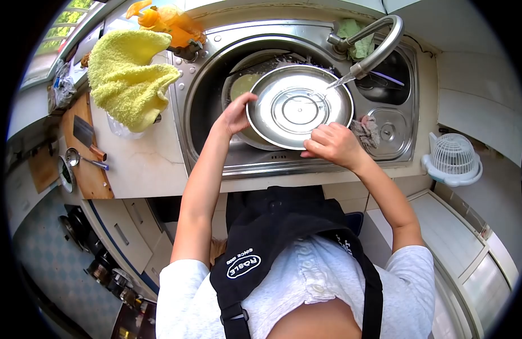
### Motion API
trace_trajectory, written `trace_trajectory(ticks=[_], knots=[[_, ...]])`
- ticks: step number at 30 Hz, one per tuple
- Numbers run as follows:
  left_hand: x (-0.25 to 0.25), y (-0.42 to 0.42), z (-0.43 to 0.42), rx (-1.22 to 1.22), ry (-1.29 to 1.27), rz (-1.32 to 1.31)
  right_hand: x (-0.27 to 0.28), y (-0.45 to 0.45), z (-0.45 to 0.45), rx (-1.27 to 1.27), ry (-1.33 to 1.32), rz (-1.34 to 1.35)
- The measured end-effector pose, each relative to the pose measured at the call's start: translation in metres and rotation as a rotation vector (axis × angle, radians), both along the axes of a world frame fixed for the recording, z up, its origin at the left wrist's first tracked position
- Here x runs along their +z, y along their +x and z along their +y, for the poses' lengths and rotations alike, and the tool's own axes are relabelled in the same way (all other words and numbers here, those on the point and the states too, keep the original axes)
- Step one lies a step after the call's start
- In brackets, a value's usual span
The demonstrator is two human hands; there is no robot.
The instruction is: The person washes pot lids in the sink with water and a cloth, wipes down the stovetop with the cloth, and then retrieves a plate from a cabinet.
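Note:
Over the sink (194,121) a round shiny metal plate (272,104) is held by its rim, slightly tilted. My left hand (237,114) grips the plate's left edge, with the thumb on the rim. At the lower right edge my right hand (331,146) is closed around the rim. Water streams from the faucet (379,53) onto the plate's upper right part. Beneath the plate, a larger round pan or basin (230,85) sits in the sink, mostly hidden; a pale yellowish patch shows inside it.
A yellow towel (128,79) hangs at the upper left, near an orange bag (176,25). On a wooden board (86,152) lie a cleaver (84,133) and a ladle (74,158). A crumpled rag (367,131) rests right of the plate; a white basket (454,155) stands farther right.

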State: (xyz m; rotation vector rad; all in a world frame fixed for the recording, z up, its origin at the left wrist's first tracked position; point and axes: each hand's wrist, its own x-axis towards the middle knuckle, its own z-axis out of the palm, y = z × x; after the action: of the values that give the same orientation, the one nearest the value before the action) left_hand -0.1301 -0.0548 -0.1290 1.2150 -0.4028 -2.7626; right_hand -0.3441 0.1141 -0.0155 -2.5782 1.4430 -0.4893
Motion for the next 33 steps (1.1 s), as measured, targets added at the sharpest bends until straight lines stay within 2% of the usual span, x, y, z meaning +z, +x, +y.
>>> trace_trajectory(ticks=[1, 2, 3, 4, 6, 7, 8, 10, 12, 13, 14, 15, 17, 18, 20, 22, 24, 25, 26, 27, 28, 29, 30, 31, 32, 33], knots=[[-0.008, 0.001, 0.006, -0.052, -0.156, -0.154, 0.000, -0.005, 0.001, 0.001, 0.001, 0.002], [-0.014, 0.002, 0.011, -0.075, -0.265, -0.161, 0.000, -0.012, 0.001, -0.016, 0.004, -0.074], [-0.012, -0.002, 0.021, 0.025, -0.274, -0.158, -0.002, -0.019, 0.000, -0.031, 0.007, -0.151], [-0.010, -0.006, 0.030, 0.128, -0.284, -0.156, -0.007, -0.030, -0.006, -0.120, -0.046, -0.212], [-0.010, -0.002, 0.036, 0.173, -0.295, -0.160, -0.013, -0.051, -0.025, -0.402, -0.108, -0.362], [-0.010, 0.001, 0.037, 0.181, -0.354, -0.199, -0.018, -0.061, -0.037, -0.543, -0.184, -0.308], [-0.010, 0.005, 0.039, 0.190, -0.413, -0.241, -0.019, -0.070, -0.049, -0.641, -0.101, -0.247], [0.012, 0.003, 0.040, 0.277, -0.460, -0.251, -0.034, -0.086, -0.087, -0.562, -0.252, -0.100], [0.017, 0.010, 0.036, 0.282, -0.828, -0.352, -0.054, -0.097, -0.125, -0.507, -0.333, 0.135], [0.020, 0.016, 0.032, 0.199, -0.957, -0.434, -0.060, -0.100, -0.142, -0.495, -0.369, 0.245], [0.031, 0.017, 0.030, 0.203, -0.961, -0.442, -0.064, -0.102, -0.157, -0.482, -0.407, 0.357], [0.047, 0.016, 0.028, 0.187, -1.130, -0.502, -0.069, -0.105, -0.169, -0.479, -0.412, 0.349], [0.070, 0.019, 0.029, 0.170, -1.402, -0.567, -0.071, -0.106, -0.181, -0.636, 0.023, 0.547], [0.076, 0.022, 0.030, 0.170, -1.407, -0.574, -0.069, -0.105, -0.183, -0.634, 0.019, 0.541], [0.086, 0.031, 0.033, 0.173, -1.651, -0.549, -0.059, -0.101, -0.186, -0.768, 0.085, 0.533], [0.101, 0.040, 0.036, 0.101, -1.672, -0.572, -0.045, -0.098, -0.180, -0.724, 0.111, 0.501], [0.107, 0.045, 0.037, 0.119, -1.965, -0.529, -0.033, -0.086, -0.162, -0.756, 0.193, 0.423], [0.114, 0.049, 0.038, 0.103, -2.081, -0.536, -0.032, -0.080, -0.149, -0.758, 0.217, 0.342], [0.118, 0.053, 0.038, 0.082, -2.187, -0.503, -0.060, -0.089, -0.133, -0.637, -0.153, 0.180], [0.123, 0.058, 0.039, 0.020, -2.306, -0.525, -0.062, -0.081, -0.115, -0.674, -0.188, 0.070], [0.129, 0.063, 0.041, -0.046, -2.425, -0.549, -0.057, -0.064, -0.096, -0.724, -0.100, -0.244], [0.136, 0.067, 0.043, -0.100, -2.499, -0.569, -0.054, -0.046, -0.075, -0.857, 0.112, -0.529], [0.134, 0.071, 0.045, -0.126, -2.577, -0.551, -0.051, -0.018, -0.054, -1.078, 0.463, -1.159], [0.133, 0.075, 0.047, -0.139, -2.612, -0.520, -0.050, 0.002, -0.032, -1.111, 0.693, -1.499], [0.132, 0.078, 0.048, -0.152, -2.649, -0.485, -0.041, 0.026, -0.012, -0.943, 0.868, -1.844], [0.128, 0.081, 0.049, -0.169, -2.670, -0.444, -0.038, 0.041, 0.001, -0.671, 1.069, -2.092]])
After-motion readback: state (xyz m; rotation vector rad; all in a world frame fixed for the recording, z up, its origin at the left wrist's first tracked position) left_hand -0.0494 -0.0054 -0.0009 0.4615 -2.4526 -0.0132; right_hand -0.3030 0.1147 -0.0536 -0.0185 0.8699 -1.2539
